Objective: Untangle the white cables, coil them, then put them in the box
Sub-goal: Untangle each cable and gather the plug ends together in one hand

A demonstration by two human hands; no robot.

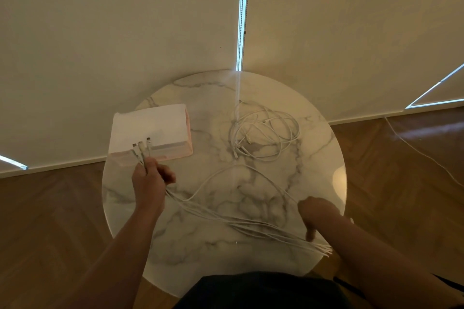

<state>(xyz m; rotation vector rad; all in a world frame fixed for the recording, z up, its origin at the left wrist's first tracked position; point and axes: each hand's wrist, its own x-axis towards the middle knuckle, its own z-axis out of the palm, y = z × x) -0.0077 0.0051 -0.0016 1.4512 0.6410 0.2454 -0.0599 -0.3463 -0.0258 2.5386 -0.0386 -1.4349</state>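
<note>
Over the round marble counter (253, 256), my left hand (150, 180) reaches forward near the white box (150, 123), its grip closed round a bundle of cables (226, 218) whose plugs stick out over the box. The bundle runs taut to my right hand (317, 213), curled and pinching it at the counter's edge. A tangled pile (263, 130) lies beyond.

Round white marble table (263, 190) on herringbone wood floor (50, 221), drawn cream roller blinds (113, 45) behind, daylight slivers at their edges.
</note>
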